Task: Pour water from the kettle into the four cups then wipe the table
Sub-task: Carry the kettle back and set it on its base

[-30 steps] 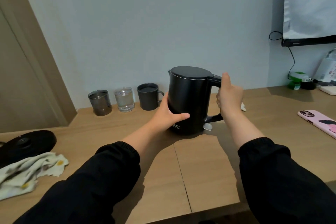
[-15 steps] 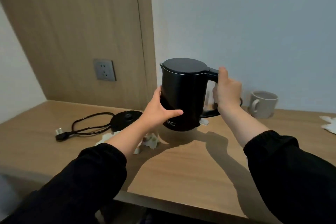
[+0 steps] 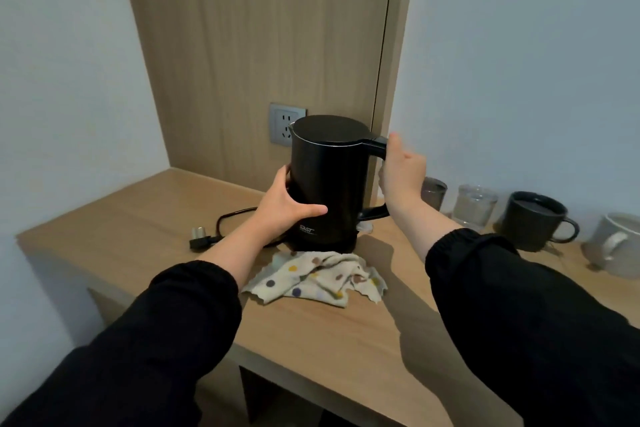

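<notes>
The black kettle (image 3: 329, 184) is upright near the table's left end, in front of the wall socket (image 3: 282, 125). My left hand (image 3: 287, 204) holds its body low on the left side, thumb across the front. My right hand (image 3: 401, 173) grips the handle. What lies under the kettle's bottom is hidden. Along the wall to the right stand a smoky glass (image 3: 433, 192), a clear glass (image 3: 475, 206), a dark mug (image 3: 533, 220) and a pale mug (image 3: 620, 243). A dotted cloth (image 3: 318, 279) lies crumpled just in front of the kettle.
A black cord (image 3: 235, 215) with its plug (image 3: 200, 236) lies loose on the wooden table (image 3: 311, 340) to the left of the kettle. A wood panel and two walls close off the corner behind. The table's front edge runs below my forearms.
Both hands have carried the kettle leftward, away from the cups to the corner by the socket. The view has turned left with it; the cloth now lies right in front of the kettle.
</notes>
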A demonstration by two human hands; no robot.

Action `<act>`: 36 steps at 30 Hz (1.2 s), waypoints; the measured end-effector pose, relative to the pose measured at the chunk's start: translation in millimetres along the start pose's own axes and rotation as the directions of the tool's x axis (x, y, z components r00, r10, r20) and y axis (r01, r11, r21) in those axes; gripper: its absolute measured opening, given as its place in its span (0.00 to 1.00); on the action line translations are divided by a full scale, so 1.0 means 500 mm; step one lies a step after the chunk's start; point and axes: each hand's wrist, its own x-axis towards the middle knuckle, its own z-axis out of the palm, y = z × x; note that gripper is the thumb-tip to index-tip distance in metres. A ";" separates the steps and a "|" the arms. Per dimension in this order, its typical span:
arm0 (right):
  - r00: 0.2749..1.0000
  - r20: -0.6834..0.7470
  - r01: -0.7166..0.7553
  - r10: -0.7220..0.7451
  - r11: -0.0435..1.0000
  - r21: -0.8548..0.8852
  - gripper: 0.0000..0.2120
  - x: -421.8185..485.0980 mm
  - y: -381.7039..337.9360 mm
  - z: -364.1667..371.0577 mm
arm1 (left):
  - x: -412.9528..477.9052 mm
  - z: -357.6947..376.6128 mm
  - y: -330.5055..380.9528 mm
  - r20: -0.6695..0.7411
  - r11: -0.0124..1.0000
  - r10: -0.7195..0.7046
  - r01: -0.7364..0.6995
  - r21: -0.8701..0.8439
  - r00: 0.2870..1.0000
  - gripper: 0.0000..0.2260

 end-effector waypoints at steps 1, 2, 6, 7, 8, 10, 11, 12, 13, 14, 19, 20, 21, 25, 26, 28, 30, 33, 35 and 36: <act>1.000 -0.004 0.000 0.000 1.000 -0.001 0.24 0.002 0.013 0.006 | 0.001 -0.003 -0.010 -0.005 1.000 -0.006 0.006 -0.004 1.000 0.44; 1.000 -0.010 0.004 -0.004 1.000 -0.002 0.25 0.005 0.022 0.010 | 0.002 -0.004 -0.018 -0.015 1.000 -0.007 0.007 -0.009 1.000 0.43; 1.000 -0.015 -0.001 0.001 0.999 -0.047 0.26 0.020 0.026 0.021 | 0.006 -0.004 -0.030 -0.026 0.999 -0.016 0.015 -0.043 1.000 0.42; 1.000 -0.006 -0.002 0.001 0.998 -0.055 0.25 0.023 0.026 0.022 | 0.007 -0.003 -0.032 -0.022 0.998 -0.019 0.018 -0.054 1.000 0.42; 1.000 0.002 0.006 -0.005 0.998 -0.064 0.25 0.025 0.026 0.022 | 0.007 -0.001 -0.034 -0.018 0.998 -0.022 0.021 -0.055 1.000 0.42; 1.000 0.020 0.016 -0.015 0.996 -0.086 0.24 0.029 0.026 0.021 | 0.003 0.005 -0.034 -0.011 0.999 -0.025 0.024 -0.048 1.000 0.43; 0.999 0.029 0.024 -0.021 0.994 -0.102 0.24 0.031 0.026 0.018 | 0.001 0.009 -0.034 -0.005 0.998 -0.029 0.028 -0.050 1.000 0.43; 0.999 0.031 0.030 -0.026 0.993 -0.118 0.24 0.033 0.026 0.015 | -0.001 0.012 -0.034 0.001 0.998 -0.033 0.033 -0.053 0.999 0.44; 0.999 0.028 0.034 -0.031 0.992 -0.123 0.25 0.034 0.028 0.012 | -0.004 0.016 -0.034 0.006 0.998 -0.032 0.033 -0.054 0.999 0.45; 0.999 0.026 0.042 -0.039 0.993 -0.107 0.25 0.034 0.032 0.008 | -0.007 0.019 -0.033 0.008 0.998 -0.025 0.025 -0.049 1.000 0.45; 0.998 -0.029 0.050 -0.051 0.998 -0.036 0.25 0.028 0.058 0.000 | -0.009 0.017 -0.021 0.003 0.999 0.028 -0.028 0.045 1.000 0.44; 0.998 -0.031 0.053 -0.054 0.998 -0.045 0.25 0.029 0.054 0.004 | -0.008 0.016 -0.020 0.002 0.999 0.024 -0.024 0.048 1.000 0.44; 0.998 -0.030 0.054 -0.056 0.997 -0.062 0.26 0.032 0.048 0.008 | -0.007 0.015 -0.019 -0.004 0.999 0.014 -0.013 0.044 1.000 0.44; 0.999 -0.003 0.052 -0.053 0.992 -0.116 0.27 0.044 0.030 0.020 | -0.003 0.014 -0.023 -0.017 1.000 -0.028 0.028 0.008 0.999 0.43; 0.998 -0.003 0.058 -0.059 0.991 -0.120 0.27 0.043 0.034 0.018 | -0.005 0.015 -0.026 -0.012 1.000 -0.031 0.031 0.001 0.999 0.43; 0.998 -0.014 0.059 -0.062 0.991 -0.120 0.27 0.034 0.050 0.011 | -0.012 0.018 -0.035 0.013 0.999 -0.035 0.035 -0.002 0.999 0.42; 0.998 -0.038 0.043 -0.048 0.993 -0.107 0.27 0.023 0.066 0.004 | -0.021 0.022 -0.044 0.027 0.999 -0.040 0.040 0.002 0.999 0.42; 0.996 -0.070 0.044 -0.052 0.994 -0.105 0.27 0.023 0.074 0.009 | -0.018 0.023 -0.051 0.002 0.999 -0.050 0.050 0.017 0.999 0.42; 0.996 -0.074 0.044 -0.053 0.993 -0.113 0.28 0.031 0.071 0.018 | -0.009 0.024 -0.048 -0.008 0.998 -0.053 0.053 0.041 0.999 0.41; 0.996 -0.069 0.042 -0.050 0.993 -0.113 0.28 0.036 0.070 0.023 | -0.003 0.024 -0.049 -0.012 0.998 -0.050 0.050 0.044 0.999 0.41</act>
